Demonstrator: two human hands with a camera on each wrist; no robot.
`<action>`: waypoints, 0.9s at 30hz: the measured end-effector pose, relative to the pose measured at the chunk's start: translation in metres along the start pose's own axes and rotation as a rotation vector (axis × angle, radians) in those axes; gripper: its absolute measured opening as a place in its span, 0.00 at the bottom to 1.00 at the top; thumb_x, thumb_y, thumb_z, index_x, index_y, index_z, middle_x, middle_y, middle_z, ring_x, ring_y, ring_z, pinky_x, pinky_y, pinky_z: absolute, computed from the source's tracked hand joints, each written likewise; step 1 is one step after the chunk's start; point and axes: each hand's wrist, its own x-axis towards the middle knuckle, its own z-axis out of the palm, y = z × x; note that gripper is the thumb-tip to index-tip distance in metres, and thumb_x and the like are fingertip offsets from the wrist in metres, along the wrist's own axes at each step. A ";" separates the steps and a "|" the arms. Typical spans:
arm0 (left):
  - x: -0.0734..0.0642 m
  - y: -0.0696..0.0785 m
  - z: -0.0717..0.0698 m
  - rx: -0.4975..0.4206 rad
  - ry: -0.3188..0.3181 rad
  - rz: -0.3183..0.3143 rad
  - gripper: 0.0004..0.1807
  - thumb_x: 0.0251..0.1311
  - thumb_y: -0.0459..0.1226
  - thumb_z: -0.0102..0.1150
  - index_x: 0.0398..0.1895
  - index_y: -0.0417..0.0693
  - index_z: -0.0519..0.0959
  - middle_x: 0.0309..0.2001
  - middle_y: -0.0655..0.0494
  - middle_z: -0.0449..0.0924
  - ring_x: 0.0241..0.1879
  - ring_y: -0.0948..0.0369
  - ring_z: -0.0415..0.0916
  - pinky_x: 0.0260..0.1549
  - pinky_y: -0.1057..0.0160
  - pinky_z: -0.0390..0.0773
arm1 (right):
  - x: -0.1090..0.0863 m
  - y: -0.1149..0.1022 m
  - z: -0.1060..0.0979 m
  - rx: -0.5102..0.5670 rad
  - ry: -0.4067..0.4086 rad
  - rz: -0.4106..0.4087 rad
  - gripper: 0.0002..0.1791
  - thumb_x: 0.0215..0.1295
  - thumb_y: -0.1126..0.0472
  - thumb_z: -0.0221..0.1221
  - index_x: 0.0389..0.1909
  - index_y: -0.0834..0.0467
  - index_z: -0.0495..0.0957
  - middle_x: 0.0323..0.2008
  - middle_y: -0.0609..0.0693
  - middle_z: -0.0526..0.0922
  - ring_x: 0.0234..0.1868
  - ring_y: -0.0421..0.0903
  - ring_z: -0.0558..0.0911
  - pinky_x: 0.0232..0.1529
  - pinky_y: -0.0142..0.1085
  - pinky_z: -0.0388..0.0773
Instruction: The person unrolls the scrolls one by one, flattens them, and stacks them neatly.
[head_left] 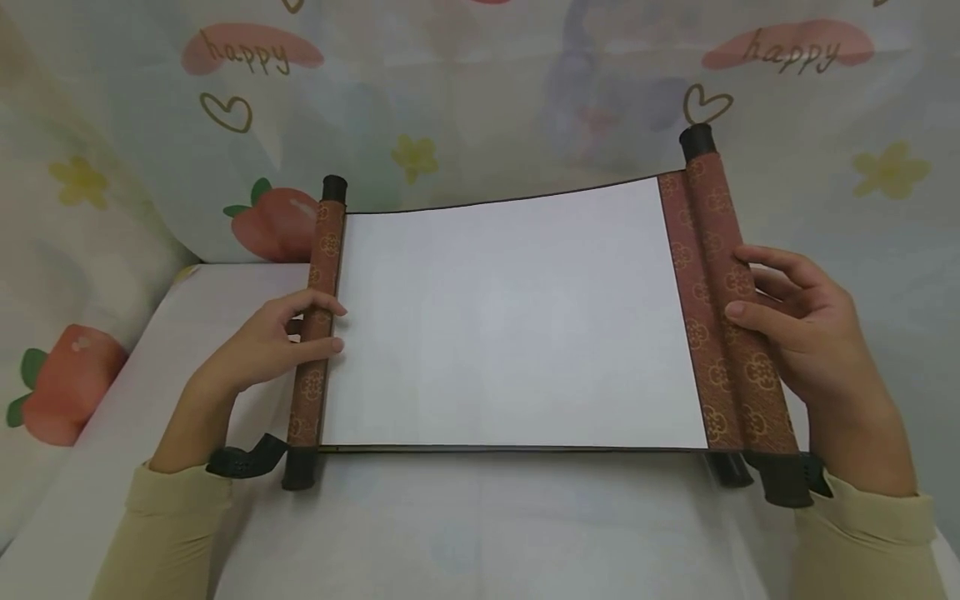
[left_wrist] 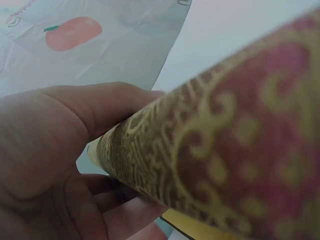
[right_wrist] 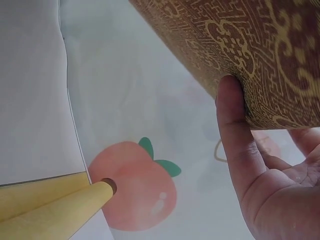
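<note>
A hanging scroll (head_left: 510, 325) is spread between my hands, its white sheet blank and its two rollers covered in reddish-brown brocade with gold motifs and black end knobs. My left hand (head_left: 277, 337) grips the left roller (head_left: 312, 383) around its middle, thumb and forefinger reaching over to the sheet's edge. At the other side, my right hand (head_left: 813, 325) holds the thicker right roller (head_left: 757, 367), thumb on the near face and the other fingers partly hidden behind. A brocade strip (head_left: 693, 325) lies between the sheet and this roller. The right roller leans, its top higher than the left one's.
A white table (head_left: 450, 533) lies beneath the scroll. Behind it hangs a pale backdrop cloth (head_left: 510, 108) printed with peaches, flowers, hearts and lettering. Dark wrist straps sit by both cuffs. A yellowish roll (right_wrist: 75, 205) appears at the lower left of the right wrist view.
</note>
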 end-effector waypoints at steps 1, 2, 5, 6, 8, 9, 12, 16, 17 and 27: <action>0.000 0.000 0.000 -0.007 -0.001 0.007 0.19 0.63 0.38 0.67 0.55 0.50 0.76 0.56 0.52 0.73 0.47 0.54 0.70 0.42 0.61 0.74 | 0.000 0.000 0.000 -0.007 0.005 0.000 0.33 0.60 0.89 0.48 0.67 0.70 0.65 0.48 0.57 0.79 0.40 0.43 0.86 0.33 0.30 0.83; 0.000 -0.001 -0.001 -0.015 -0.001 0.011 0.19 0.63 0.38 0.67 0.55 0.49 0.75 0.56 0.52 0.73 0.46 0.53 0.70 0.41 0.62 0.74 | 0.000 0.000 -0.001 -0.010 0.010 0.002 0.33 0.60 0.89 0.49 0.67 0.70 0.65 0.48 0.56 0.79 0.39 0.43 0.86 0.32 0.30 0.83; -0.001 -0.002 -0.003 -0.028 0.014 0.012 0.18 0.63 0.35 0.65 0.54 0.48 0.74 0.55 0.52 0.72 0.46 0.53 0.70 0.40 0.62 0.75 | 0.000 -0.001 -0.002 -0.010 0.014 0.002 0.33 0.60 0.89 0.49 0.67 0.70 0.65 0.48 0.56 0.79 0.39 0.43 0.86 0.32 0.30 0.82; -0.002 -0.002 -0.004 -0.028 0.020 0.010 0.17 0.63 0.34 0.65 0.54 0.48 0.74 0.54 0.52 0.72 0.46 0.54 0.70 0.40 0.62 0.75 | 0.000 -0.001 -0.002 -0.008 0.013 0.002 0.33 0.60 0.89 0.49 0.67 0.70 0.65 0.48 0.56 0.79 0.38 0.43 0.86 0.32 0.30 0.82; -0.002 -0.003 -0.005 -0.021 0.023 0.011 0.17 0.63 0.34 0.64 0.54 0.47 0.74 0.53 0.52 0.73 0.46 0.55 0.70 0.41 0.62 0.75 | 0.000 -0.001 -0.002 0.000 0.017 0.005 0.33 0.60 0.89 0.48 0.67 0.71 0.65 0.48 0.57 0.79 0.37 0.43 0.86 0.31 0.30 0.82; -0.003 -0.003 -0.005 -0.016 0.026 0.016 0.17 0.63 0.33 0.64 0.54 0.47 0.74 0.52 0.52 0.73 0.46 0.55 0.70 0.41 0.63 0.75 | 0.000 -0.001 -0.003 0.003 0.019 0.007 0.33 0.60 0.89 0.48 0.67 0.71 0.65 0.47 0.56 0.79 0.37 0.43 0.86 0.31 0.30 0.82; -0.004 -0.004 -0.007 -0.010 0.033 0.033 0.17 0.63 0.31 0.63 0.54 0.46 0.75 0.51 0.52 0.73 0.45 0.56 0.69 0.42 0.66 0.73 | -0.001 -0.002 -0.003 0.001 0.032 0.015 0.33 0.60 0.89 0.49 0.68 0.70 0.65 0.47 0.56 0.80 0.37 0.44 0.86 0.31 0.30 0.82; -0.005 -0.004 -0.009 -0.006 0.035 0.030 0.16 0.64 0.30 0.60 0.55 0.46 0.75 0.49 0.52 0.73 0.44 0.56 0.69 0.42 0.65 0.73 | -0.001 -0.003 -0.004 0.014 0.035 0.013 0.33 0.60 0.89 0.48 0.68 0.70 0.65 0.47 0.56 0.81 0.38 0.44 0.86 0.31 0.30 0.82; -0.006 -0.003 -0.010 0.002 0.032 0.020 0.16 0.65 0.30 0.59 0.55 0.47 0.75 0.49 0.52 0.73 0.44 0.56 0.69 0.42 0.64 0.73 | -0.001 -0.003 -0.004 0.015 0.033 0.010 0.33 0.60 0.89 0.48 0.68 0.71 0.64 0.48 0.57 0.81 0.38 0.44 0.86 0.31 0.30 0.82; -0.006 -0.001 -0.010 -0.013 -0.009 -0.062 0.20 0.58 0.38 0.72 0.51 0.50 0.76 0.49 0.53 0.73 0.42 0.52 0.75 0.36 0.60 0.78 | -0.001 -0.004 -0.005 -0.004 0.025 -0.004 0.32 0.61 0.89 0.49 0.68 0.72 0.64 0.48 0.57 0.81 0.38 0.44 0.86 0.30 0.30 0.82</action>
